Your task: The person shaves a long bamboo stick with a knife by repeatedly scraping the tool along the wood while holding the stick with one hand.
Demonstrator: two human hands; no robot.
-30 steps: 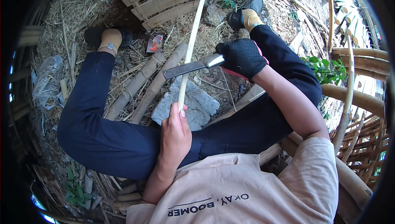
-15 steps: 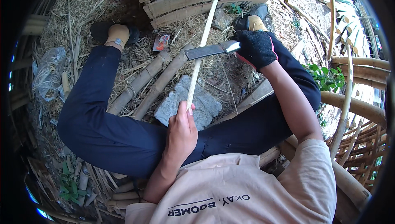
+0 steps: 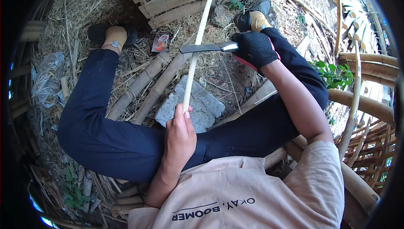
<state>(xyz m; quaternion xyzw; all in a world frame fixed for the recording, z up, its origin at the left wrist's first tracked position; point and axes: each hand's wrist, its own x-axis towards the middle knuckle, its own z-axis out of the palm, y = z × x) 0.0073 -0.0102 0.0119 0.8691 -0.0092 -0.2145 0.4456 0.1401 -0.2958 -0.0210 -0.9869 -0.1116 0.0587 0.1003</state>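
Gripping a long pale strip (image 3: 201, 29) near its lower end, with the bare left hand (image 3: 180, 133) closed around it just left and below the centre of the frame. Stretching from there to the top edge, across the view of a slatted crate (image 3: 176, 2). Gripping a knife (image 3: 210, 47) with the black-gloved right hand (image 3: 256, 50), closed in a fist right of upper centre. Crossing over the strip with the blade at upper centre; hard to tell whether pressed against it. Visible behind the strip at centre: a rough grey stone (image 3: 206, 109); slanting to its left, two round poles (image 3: 161, 88)
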